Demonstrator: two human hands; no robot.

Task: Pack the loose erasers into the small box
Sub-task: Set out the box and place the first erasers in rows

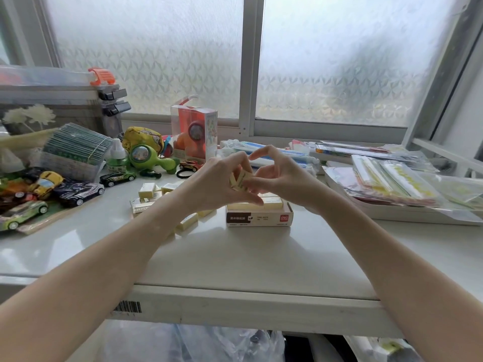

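Several toy cars (78, 190) crowd the far left of my table (235, 257), well apart from the job. Nearer in, the loose erasers (149, 190) lie scattered just left of the small box (259, 218), some hidden under my left forearm; a careless sweep of that arm could knock them off the near edge. My left hand (219, 185) and right hand (281, 182) meet above the box, both pinching what looks like two erasers (239, 181) between curled fingertips. With two held at once, one may slip and bounce away, or land crooked on the erasers already filling the box. Right of that, the stacked plastic packets (392, 181) could hide a stray one
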